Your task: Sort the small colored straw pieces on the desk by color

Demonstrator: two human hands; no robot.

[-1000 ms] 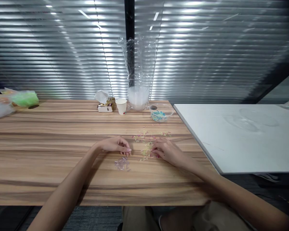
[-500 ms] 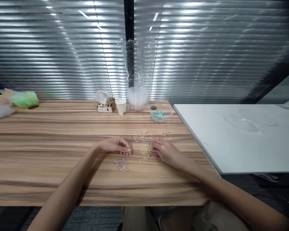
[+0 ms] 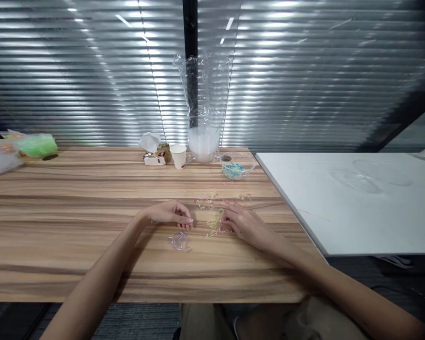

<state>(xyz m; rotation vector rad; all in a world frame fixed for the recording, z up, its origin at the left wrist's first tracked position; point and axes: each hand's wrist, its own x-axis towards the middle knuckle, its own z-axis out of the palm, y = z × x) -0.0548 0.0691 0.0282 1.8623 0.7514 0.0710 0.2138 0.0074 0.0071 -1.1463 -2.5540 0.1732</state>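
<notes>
My left hand [image 3: 169, 213] by purple sticks [image 3: 179, 241], my right hand [image 3: 247, 224] among yellow and pink bits [image 3: 213, 226], on the wood-grain counter [image 3: 74, 198].

My left hand curls loosely, thumb near the fingers; I can't tell whether it pinches anything. On its near side, the purple sticks lie in a small pile: they look light and stiff, probably slippery, apt to roll and perhaps brittle, so I'd take 1 at a time, gently, across its middle. To the right, the yellow and pink bits lie scattered and look finer, so a thumb-and-fingertip pinch should suit them. My right hand bends its fingers down to them; whether it grasps 1, I can't tell.
</notes>
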